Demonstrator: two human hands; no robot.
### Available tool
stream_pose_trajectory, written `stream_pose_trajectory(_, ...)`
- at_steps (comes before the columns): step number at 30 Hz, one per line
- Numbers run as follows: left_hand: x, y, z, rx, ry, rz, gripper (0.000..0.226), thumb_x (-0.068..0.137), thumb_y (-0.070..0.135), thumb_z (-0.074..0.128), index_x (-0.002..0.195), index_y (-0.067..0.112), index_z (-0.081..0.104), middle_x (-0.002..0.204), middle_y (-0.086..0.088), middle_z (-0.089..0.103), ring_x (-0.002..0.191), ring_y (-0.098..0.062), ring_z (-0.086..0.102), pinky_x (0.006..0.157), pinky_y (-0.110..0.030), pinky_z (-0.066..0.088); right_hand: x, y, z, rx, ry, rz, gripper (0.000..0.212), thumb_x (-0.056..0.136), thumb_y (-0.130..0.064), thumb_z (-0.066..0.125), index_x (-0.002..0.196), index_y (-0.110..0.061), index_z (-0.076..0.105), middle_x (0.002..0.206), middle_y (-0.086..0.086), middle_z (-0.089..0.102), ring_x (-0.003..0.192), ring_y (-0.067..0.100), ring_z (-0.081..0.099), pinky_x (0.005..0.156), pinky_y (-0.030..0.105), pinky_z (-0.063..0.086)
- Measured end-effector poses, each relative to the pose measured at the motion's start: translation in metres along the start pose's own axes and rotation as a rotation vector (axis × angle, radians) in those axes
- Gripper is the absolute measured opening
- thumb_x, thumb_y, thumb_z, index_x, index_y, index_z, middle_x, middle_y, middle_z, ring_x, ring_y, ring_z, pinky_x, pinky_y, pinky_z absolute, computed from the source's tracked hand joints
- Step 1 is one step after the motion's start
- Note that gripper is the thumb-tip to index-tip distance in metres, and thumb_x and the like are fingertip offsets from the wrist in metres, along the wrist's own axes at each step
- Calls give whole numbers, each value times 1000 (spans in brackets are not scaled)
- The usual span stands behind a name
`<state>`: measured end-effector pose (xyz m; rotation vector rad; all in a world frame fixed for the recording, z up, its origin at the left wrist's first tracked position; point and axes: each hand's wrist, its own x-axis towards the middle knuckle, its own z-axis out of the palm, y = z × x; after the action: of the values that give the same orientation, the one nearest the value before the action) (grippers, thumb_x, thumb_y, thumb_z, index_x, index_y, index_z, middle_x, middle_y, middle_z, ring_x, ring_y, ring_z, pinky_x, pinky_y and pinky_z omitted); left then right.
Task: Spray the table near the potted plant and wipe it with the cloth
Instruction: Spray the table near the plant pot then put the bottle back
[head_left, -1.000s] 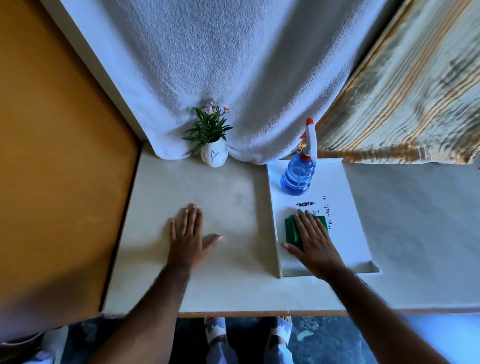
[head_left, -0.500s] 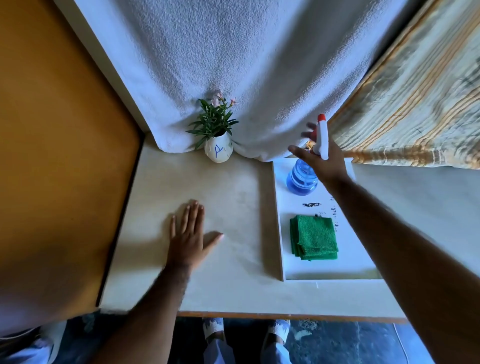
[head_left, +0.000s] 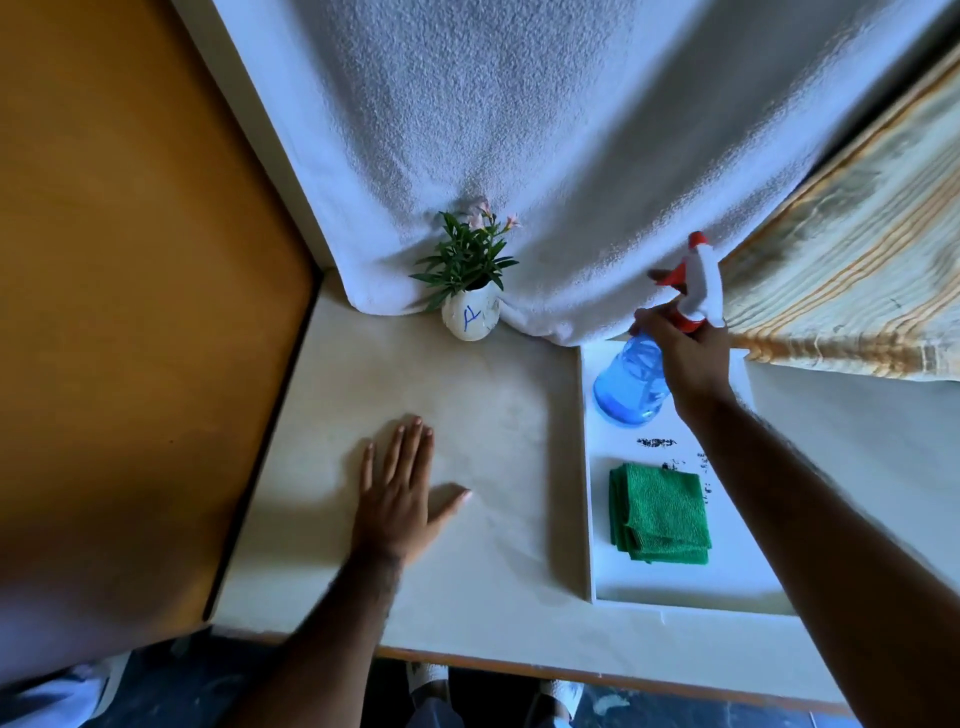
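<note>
Blue translucent spray bottle (head_left: 629, 387), white head with red trigger and nozzle tip: gripped at the neck by the right hand (head_left: 685, 353), fingers (head_left: 644, 319) clamped round it, body tilted with its base toward the near left and seemingly just clear of the white tray (head_left: 675, 587); half a second ago it stood upright with the hand only arriving at it, and a second ago that hand lay on the cloth. Green cloth (head_left: 660, 513): folded, lying flat at the near middle of the tray, uncovered, unmoved since the previous picture. Left hand (head_left: 400, 499): palm down on the table (head_left: 322, 545), fingers spread apart and holding nothing, in the same place as before. Potted plant (head_left: 470, 280): small white pot with a blue mark, green leaves and a few pink flowers, upright at the far edge of the table, left of the tray and well apart from the bottle. Table: pale cream, matt, bare between the left hand and the plant; the tray sits on its right part, with dark specks between bottle and cloth. Surroundings: white towelling drape (head_left: 519, 130) hanging behind the plant, striped beige-and-orange fabric (head_left: 857, 291) far right, orange-brown panel (head_left: 130, 260) along the left, dark floor and the person's feet past the near edge.
</note>
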<state>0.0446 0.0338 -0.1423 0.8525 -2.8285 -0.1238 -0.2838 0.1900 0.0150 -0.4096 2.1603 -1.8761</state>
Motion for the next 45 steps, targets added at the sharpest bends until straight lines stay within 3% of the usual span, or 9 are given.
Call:
stream_pose_trajectory(2,0,-2,0,-8,11,-5,96,93,77,47,159,7,45,167,-13,44,154,-31,44,121,-65,40,-7,-18,17,-24,-135,-11,22,79,-6,75,101,-12,74,85,-1,76,64,9,67,64,21,54)
stream_pose_trajectory(4,-2,-1,2,-11,15,-2,96,93,78,47,159,8,44,168,-12,43,155,-30,43,121,-65,40,-17,-26,40,-81,-273,33,31,80,2,76,95,-25,73,85,8,76,62,13,67,61,24,55)
stream_pose_trajectory(9,-1,-2,5,-26,37,-5,94,95,79,45,159,10,44,169,-11,42,155,-30,42,121,-65,40,-53,-15,101,-201,-490,304,22,79,1,76,87,-19,72,63,14,70,55,24,67,66,33,56)
stream_pose_trajectory(15,1,-5,9,-14,46,4,91,100,78,36,159,10,44,169,-11,42,156,-30,41,121,-65,41,-61,14,133,-264,-436,455,15,76,-16,83,90,-18,75,58,3,71,54,20,70,71,36,60)
stream_pose_trajectory(18,1,-8,11,-9,45,4,92,99,79,38,161,11,41,171,-10,40,158,-28,38,124,-64,38,-56,16,144,-306,-428,435,28,75,-37,85,93,-17,77,67,4,75,65,21,73,73,34,58)
stream_pose_trajectory(21,0,-7,11,-21,44,-8,94,97,80,42,162,12,41,171,-8,39,159,-26,36,124,-63,37,-53,16,149,-368,-422,404,38,73,-52,80,82,-15,74,56,2,74,53,12,68,65,28,53)
stream_pose_trajectory(32,3,-4,1,-38,23,-19,95,96,82,33,161,13,42,171,-8,40,159,-25,34,122,-64,40,-41,25,156,-374,-371,445,31,72,-45,75,74,-14,70,48,1,71,48,13,69,68,36,62)
stream_pose_trajectory(41,0,-7,3,-42,-12,-30,97,94,83,40,163,15,39,173,-6,36,160,-25,32,125,-62,36,-51,12,141,-340,-350,375,12,78,-28,76,77,-17,73,49,-1,71,44,6,67,54,18,51)
stream_pose_trajectory(45,-1,-9,6,-52,18,-29,97,92,81,47,162,13,41,172,-8,38,159,-27,36,125,-62,35,-43,-16,116,-227,-318,208,7,83,-19,77,89,-20,75,59,2,74,58,12,70,71,29,56)
